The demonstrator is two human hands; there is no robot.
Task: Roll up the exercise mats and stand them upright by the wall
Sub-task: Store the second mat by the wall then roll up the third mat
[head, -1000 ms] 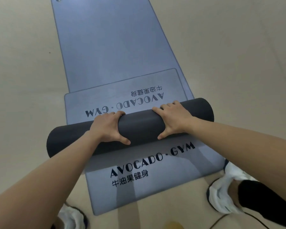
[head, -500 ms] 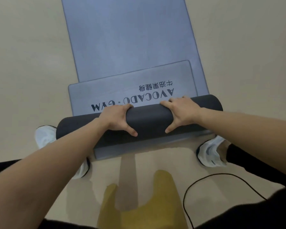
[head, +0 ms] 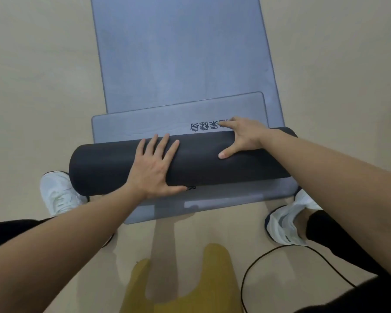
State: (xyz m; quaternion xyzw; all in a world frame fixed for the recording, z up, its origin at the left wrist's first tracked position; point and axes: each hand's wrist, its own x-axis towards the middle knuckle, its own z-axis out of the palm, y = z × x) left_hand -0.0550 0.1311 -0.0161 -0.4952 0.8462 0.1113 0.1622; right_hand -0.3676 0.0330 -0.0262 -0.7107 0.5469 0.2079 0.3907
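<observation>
Both bare forearms reach forward toward twelve o'clock, the left entering from seven o'clock, the right from four o'clock. The left hand (head: pixel 154 168) lies flat, palm down, fingers spread and extended, thumb splayed toward three o'clock. The right hand (head: pixel 242 137) is also opened out, fingers stretched toward ten o'clock, thumb pointing toward eight o'clock, wrist bent.

Dark grey roll (head: pixel 113 168), blue-grey mat (head: pixel 181 53)

Soft, even overhead light, fairly bright, with no glare. Faint shadows of the arms fall on the near floor (head: pixel 165 242). Wide-angle bending stretches the edges; detail is slightly soft
</observation>
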